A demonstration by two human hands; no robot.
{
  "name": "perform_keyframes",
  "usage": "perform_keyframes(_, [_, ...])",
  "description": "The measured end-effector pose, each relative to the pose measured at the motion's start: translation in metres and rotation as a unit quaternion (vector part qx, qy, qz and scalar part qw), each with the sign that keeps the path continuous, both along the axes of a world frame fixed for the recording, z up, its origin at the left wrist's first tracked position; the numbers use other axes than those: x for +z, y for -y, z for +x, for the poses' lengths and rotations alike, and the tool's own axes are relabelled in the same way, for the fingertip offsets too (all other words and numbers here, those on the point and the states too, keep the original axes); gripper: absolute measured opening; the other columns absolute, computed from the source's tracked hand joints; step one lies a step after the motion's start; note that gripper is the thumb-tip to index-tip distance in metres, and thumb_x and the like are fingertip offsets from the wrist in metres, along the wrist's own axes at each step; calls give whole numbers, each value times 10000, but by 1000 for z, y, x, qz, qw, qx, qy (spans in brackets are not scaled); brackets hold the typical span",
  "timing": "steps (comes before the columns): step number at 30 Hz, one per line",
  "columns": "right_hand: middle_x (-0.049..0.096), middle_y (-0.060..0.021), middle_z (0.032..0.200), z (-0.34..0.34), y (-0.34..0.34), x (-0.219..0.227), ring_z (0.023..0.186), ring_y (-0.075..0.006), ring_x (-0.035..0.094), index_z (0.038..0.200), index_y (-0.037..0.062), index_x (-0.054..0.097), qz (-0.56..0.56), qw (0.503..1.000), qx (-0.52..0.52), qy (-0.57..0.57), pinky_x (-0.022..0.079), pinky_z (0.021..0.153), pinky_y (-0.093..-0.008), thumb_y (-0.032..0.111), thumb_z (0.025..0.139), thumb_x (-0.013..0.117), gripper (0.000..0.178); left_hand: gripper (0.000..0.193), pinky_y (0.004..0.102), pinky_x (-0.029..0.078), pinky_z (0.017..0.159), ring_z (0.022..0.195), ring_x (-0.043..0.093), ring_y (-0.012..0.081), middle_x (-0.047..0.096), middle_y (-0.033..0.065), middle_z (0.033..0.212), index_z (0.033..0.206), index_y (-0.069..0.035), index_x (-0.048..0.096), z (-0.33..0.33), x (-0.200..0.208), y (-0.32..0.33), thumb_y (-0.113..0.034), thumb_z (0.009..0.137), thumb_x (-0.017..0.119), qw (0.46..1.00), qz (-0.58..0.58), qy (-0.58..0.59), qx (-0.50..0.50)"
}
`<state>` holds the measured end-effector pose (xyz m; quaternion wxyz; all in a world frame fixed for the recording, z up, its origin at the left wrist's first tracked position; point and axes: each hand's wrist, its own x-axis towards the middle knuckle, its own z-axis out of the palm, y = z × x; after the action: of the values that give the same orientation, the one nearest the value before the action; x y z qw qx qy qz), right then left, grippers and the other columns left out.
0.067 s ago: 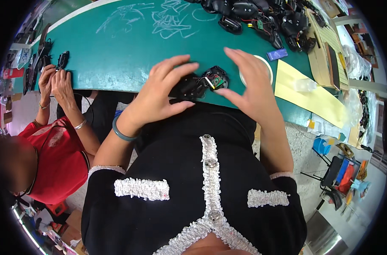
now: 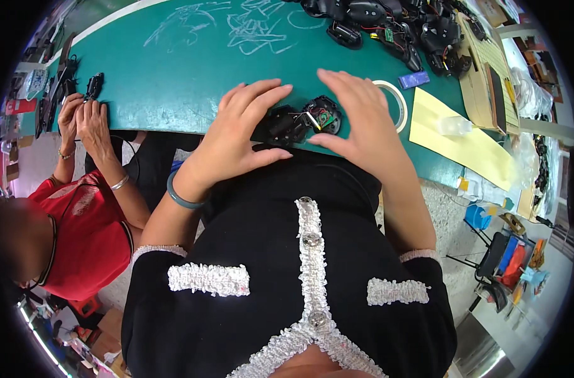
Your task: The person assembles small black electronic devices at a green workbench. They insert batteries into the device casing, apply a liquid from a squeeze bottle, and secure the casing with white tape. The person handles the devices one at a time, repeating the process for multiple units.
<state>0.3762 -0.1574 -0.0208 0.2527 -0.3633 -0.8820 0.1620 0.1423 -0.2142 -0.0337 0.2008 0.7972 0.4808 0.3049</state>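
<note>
Black open device shell (image 2: 302, 123) with exposed circuit board lies on green desk (image 2: 173, 75) between hands. Left hand (image 2: 236, 135) spread flat, touching it; right hand (image 2: 356, 123) open, cupping its far side. Step seemingly positioning; next needs firm pinch.

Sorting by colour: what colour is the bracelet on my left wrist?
The bracelet is a muted grey-green, plain, clearest in the head view.

Between your hands lies a small black plastic device shell (image 2: 302, 123), opened so that its green circuit board (image 2: 323, 117) and thin red and white wires show. It rests flat at the near edge of the green table mat (image 2: 173, 75), partly covered by your left fingers.
</note>
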Motion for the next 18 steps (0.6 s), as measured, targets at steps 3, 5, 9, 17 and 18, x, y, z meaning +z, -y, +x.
perform_keyframes(3, [583,-104,1222,0,3,-19,1212,-307,494,1291,99,526,-14,1000,0,24,279,1084,-498,248,702,785,661,809,477,302,1071,1221,483,308,529,129,1289,1376,-84,437,-1,-10,7,-260,680,808,1000,-3,-22,6])
perform_keyframes(5, [583,-101,1221,5,4,-22,1201,-298,501,1287,104,529,-29,999,2,26,288,1079,-491,228,692,786,660,789,467,308,1061,1198,500,300,557,124,1258,1369,-69,446,-1,-14,9,-240,686,801,1000,-7,-23,-1])
perform_keyframes(9, [586,-92,1211,14,8,-12,1171,-280,516,1279,117,538,-57,998,14,11,296,1073,-479,188,674,784,657,746,450,333,1029,1155,520,304,571,116,1234,1352,-77,466,-1,-6,0,-218,696,791,998,-19,-29,-45])
perform_keyframes(17, [592,-91,1143,16,21,-33,1094,-283,528,1243,92,558,14,997,-77,9,298,1052,-483,301,690,790,635,610,402,405,910,1036,547,307,586,108,1152,1211,-75,564,26,-19,1,-232,675,809,999,20,-15,32])
perform_keyframes(18, [592,-91,1128,14,26,-37,1075,-285,529,1239,88,559,31,994,-107,20,299,1046,-482,322,689,791,641,594,400,407,890,1018,547,298,585,104,1140,1196,-72,567,28,-24,3,-234,678,806,999,28,-1,36])
